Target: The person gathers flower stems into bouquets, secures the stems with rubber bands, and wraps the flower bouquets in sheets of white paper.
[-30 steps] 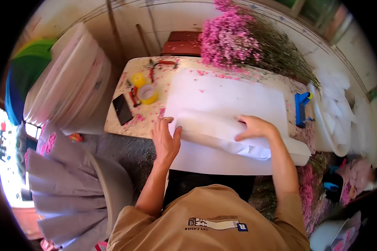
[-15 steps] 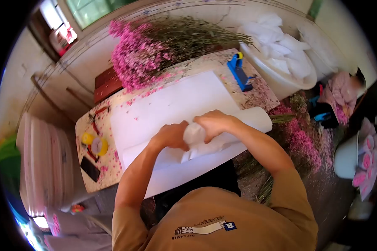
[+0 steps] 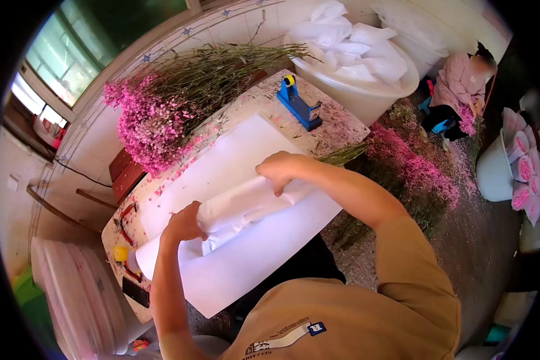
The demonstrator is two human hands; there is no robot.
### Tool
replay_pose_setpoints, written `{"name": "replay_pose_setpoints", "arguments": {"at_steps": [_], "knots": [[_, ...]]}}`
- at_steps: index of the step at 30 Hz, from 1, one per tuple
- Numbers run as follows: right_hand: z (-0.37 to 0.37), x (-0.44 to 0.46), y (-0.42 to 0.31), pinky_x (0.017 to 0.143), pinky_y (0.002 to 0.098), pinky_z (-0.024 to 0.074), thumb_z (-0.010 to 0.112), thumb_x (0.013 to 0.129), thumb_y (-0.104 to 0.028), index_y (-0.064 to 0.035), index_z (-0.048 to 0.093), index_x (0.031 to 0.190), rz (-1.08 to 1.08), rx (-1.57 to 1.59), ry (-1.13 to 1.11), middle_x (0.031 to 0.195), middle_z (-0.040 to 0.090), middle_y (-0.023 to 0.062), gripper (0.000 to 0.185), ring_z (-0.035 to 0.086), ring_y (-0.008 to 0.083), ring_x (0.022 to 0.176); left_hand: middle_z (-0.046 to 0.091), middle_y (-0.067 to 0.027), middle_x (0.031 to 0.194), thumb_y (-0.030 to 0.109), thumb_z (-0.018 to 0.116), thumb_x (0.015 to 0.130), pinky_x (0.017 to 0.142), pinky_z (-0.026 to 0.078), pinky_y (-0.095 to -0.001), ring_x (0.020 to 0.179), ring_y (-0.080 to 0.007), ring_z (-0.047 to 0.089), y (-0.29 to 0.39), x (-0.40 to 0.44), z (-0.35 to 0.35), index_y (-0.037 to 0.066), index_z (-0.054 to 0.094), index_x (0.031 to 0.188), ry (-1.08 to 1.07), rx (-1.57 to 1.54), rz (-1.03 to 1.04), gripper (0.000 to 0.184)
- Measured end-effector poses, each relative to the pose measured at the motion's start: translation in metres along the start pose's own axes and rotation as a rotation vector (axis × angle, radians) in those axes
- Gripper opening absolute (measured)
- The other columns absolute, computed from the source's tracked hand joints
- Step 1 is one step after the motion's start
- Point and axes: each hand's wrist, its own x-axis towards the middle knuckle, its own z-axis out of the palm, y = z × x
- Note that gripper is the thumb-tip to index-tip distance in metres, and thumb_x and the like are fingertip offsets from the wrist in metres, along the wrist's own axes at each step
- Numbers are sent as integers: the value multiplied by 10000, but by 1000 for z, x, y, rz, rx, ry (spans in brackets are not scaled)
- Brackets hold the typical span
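A roll of white wrapping paper (image 3: 237,204) lies slantwise across the table, creased along its near side. My left hand (image 3: 187,224) is closed over its left part, with the thumb toward the middle. Farther right, my right hand (image 3: 277,170) curls its fingers over the roll from above. Between my hands runs a smooth, bare stretch of the roll. Flat white sheet (image 3: 198,171) spreads beyond it, and more sheet hangs over the table's near edge toward my body. Whether anything is inside the roll is hidden.
Pink flowers (image 3: 156,120) with long stems lie at the back. A blue tape dispenser (image 3: 299,108) stands near a white tub (image 3: 366,99). A phone (image 3: 136,291) lies at the left edge. More flowers (image 3: 411,159) cover the floor at right, near a seated person (image 3: 459,84).
My hands have moved apart along the roll, from close together around a bunched white piece at the middle. That piece no longer shows. The camera view has turned and shifted.
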Motion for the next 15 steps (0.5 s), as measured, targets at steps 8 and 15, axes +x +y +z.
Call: {"name": "replay_pose_setpoints", "arguments": {"at_steps": [8, 15], "knots": [[13, -22, 4, 801, 494, 552, 869, 692, -254, -18, 656, 1046, -57, -28, 126, 979, 719, 172, 477, 703, 373, 964, 726, -154, 1125, 215, 884, 625, 937, 530, -450, 1047, -350, 689, 91, 21, 22, 123, 604, 1347, 152, 21, 36, 781], [59, -62, 21, 787, 485, 560, 703, 802, -149, -6, 632, 1055, 32, -119, 298, 997, 716, 175, 299, 706, 370, 958, 730, -113, 1100, -11, 598, 787, 893, 522, -435, 998, -303, 699, 102, 0, 88, 70, 634, 1301, 626, 174, 152, 522]]}}
